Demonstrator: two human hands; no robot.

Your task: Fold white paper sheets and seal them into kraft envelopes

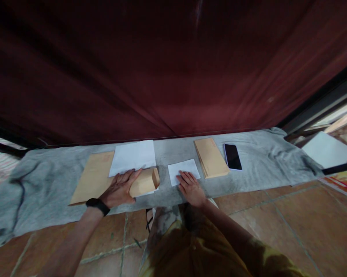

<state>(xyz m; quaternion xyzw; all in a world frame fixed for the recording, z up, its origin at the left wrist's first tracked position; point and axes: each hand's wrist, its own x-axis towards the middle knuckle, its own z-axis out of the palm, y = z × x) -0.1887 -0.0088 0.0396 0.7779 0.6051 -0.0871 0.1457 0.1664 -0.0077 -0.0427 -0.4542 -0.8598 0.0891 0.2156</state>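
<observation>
Two hands rest flat on paper goods laid out on a grey cloth point(257, 169) spread over a tiled floor. The small brown envelope point(147, 181) serves as landmark throughout: it lies near the middle of the cloth, its open mouth turned to the right.

The left hand point(120, 189), a dark wristband point(97, 206) on its wrist, lies palm-down on the left half of the small brown envelope. Its fingers point(132, 175) are stretched out almost straight and close together. They press rather than grip, and nothing is enclosed. The right hand point(191, 188) lies just right of the envelope's mouth. Its fingers point(183, 179) are likewise extended, their tips touching the near edge of a folded white paper point(182, 168).

Beyond the envelope and partly under it is a white sheet point(133, 156), and to its left lies a large brown envelope point(91, 179). Well to its right lies a stack of brown envelopes point(210, 157), with a phone point(232, 156) just past the stack.

Handling, as judged: the envelope and the folded paper are probably very light, thin and flexible, and would crease readily. On the soft cloth they should slide little. The envelope would best be held down at its closed end or pinched at the lips of its mouth. The folded paper would best be taken by an edge or corner, between thumb and fingertips.
</observation>
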